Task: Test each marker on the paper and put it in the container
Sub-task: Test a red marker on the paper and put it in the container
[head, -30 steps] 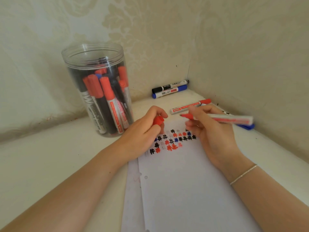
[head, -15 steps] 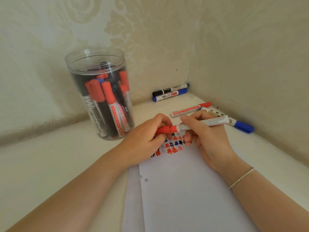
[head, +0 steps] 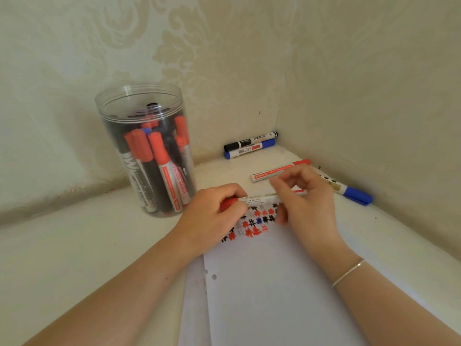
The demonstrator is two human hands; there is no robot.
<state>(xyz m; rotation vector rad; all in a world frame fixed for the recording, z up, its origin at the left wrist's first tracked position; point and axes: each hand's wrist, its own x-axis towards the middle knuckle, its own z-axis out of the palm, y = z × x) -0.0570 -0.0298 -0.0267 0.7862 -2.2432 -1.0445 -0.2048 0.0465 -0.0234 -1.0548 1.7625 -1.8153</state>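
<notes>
Both hands (head: 257, 208) seemingly grip the red marker (head: 259, 199).

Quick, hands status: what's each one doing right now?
Left hand: grips the red cap end of the red marker.
Right hand: fingers curled around the same marker's barrel.

Not much is legible here. The red marker standing in the clear jar (head: 139, 106) reads "WHITEBOARD MARKER" down its barrel (head: 174, 182), and the black one next to it has a big "W" (head: 131, 165). Labels on the loose markers are too blurry.
</notes>
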